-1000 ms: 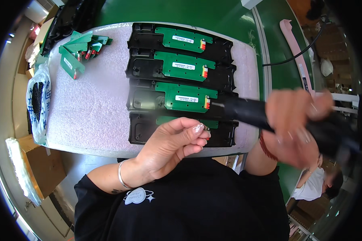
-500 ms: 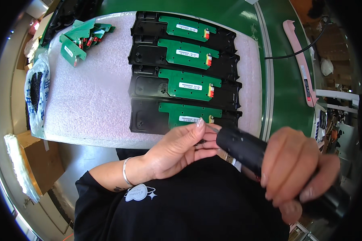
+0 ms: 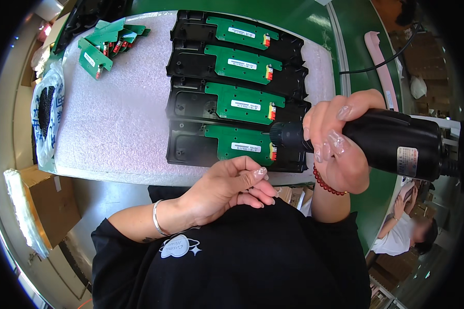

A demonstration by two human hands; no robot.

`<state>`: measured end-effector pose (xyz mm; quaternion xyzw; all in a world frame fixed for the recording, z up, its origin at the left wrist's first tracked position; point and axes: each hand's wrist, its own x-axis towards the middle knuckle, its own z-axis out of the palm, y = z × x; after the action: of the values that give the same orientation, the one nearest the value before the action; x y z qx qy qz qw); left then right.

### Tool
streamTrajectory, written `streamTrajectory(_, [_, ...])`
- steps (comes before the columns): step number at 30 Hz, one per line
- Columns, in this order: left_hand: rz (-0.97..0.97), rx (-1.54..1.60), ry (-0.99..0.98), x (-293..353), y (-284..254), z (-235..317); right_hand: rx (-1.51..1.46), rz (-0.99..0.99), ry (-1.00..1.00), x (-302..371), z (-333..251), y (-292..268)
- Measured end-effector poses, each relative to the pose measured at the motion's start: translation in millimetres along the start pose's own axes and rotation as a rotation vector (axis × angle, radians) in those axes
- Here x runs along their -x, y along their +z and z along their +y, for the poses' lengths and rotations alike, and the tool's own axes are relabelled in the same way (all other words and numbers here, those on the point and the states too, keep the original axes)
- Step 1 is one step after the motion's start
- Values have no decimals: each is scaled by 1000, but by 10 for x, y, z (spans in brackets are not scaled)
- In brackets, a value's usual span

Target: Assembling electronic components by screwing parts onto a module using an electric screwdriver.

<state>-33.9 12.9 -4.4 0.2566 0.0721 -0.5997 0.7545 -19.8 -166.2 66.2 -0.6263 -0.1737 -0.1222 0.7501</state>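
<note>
My right hand (image 3: 340, 139) is wrapped round a black electric screwdriver (image 3: 397, 139), which lies nearly level with its nose pointing left. The nose is over the right part of the nearest green circuit board (image 3: 216, 135); whether the bit touches it cannot be made out. That board lies in a black plastic housing (image 3: 183, 147), one of several in a column, each with a green board bearing a white label and a red-and-yellow part. Just below the nearest housing is my left hand (image 3: 237, 183), fingers curled and thumb against the fingertips; small dark bits show among the fingers.
A pale foam mat (image 3: 113, 113) lies under the housings on a green table (image 3: 363, 206). Loose green boards (image 3: 108, 44) are heaped at the far left, above a plastic bag (image 3: 47, 118) of small black pieces. A black cable (image 3: 381, 67) crosses the right side. Another person (image 3: 404, 226) sits at the right.
The electric screwdriver has swung from beside my left fingertips up and away, onto the nearest board's right side. My left hand has stayed near the mat's front edge, its fingers curling more.
</note>
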Motion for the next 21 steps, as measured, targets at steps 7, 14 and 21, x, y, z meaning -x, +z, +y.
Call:
streamTrajectory(7, [116,46,98,-20,47,-15,32,-54,40,-38,48,39])
streamTrajectory(14, [126,99,142,5,62,-13,31,-18,59,-26,-11,112])
streamTrajectory(21, [113,297,93,-19,60,6,-135,-258,-104,-35,-486,46])
